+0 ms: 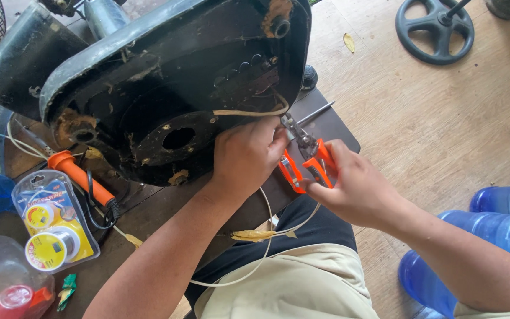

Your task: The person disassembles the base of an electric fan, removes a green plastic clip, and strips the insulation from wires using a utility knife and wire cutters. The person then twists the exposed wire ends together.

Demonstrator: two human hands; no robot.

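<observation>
A large black fan base [166, 88] lies tipped on its side on a dark wooden table [149, 207], its dirty underside facing me. A cream-coloured wire [249, 112] comes out of it. My left hand [246, 156] pinches that wire at the base's lower right edge. My right hand [352, 186] grips orange-handled wire cutters [305, 159], whose metal jaws point up at the wire beside my left fingers. A white cord [267, 248] hangs down over my lap.
An orange-handled soldering iron [84, 180] lies left of the base, beside a blister pack of solder wire [51, 221]. A clear plastic container [7, 283] stands at lower left. Blue water bottles [491, 230] stand on the wooden floor at right, a black round fan stand [435, 29] lies farther back.
</observation>
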